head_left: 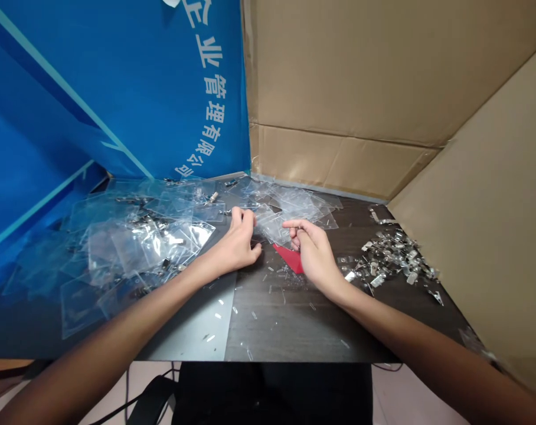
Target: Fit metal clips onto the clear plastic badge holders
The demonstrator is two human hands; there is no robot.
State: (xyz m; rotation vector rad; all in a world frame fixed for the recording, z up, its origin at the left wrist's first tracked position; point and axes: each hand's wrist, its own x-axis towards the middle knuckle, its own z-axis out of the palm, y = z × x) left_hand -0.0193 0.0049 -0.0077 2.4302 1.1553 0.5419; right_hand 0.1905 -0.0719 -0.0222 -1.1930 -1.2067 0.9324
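My left hand [240,243] hovers over the middle of the table, thumb and curved fingers apart, with nothing visible between them. Just left of the pile of clear plastic sleeves [301,203], its fingertips come close to the nearest ones. My right hand [311,251] is at the pile's front edge. Its index finger stretches left over the sleeves while the other fingers curl toward the thumb; what they hold, if anything, is hidden. A red pointed piece [290,258] lies partly beneath that hand, beside small clear plastic strips [290,276].
A larger spread of clear sleeves [130,248], with metal clips among them, covers the left side. Metal clips [394,257] are heaped at the right. Cardboard [339,77] and a blue printed panel [162,88] wall the table [290,330]. Loose strips [211,338] lie near its front edge.
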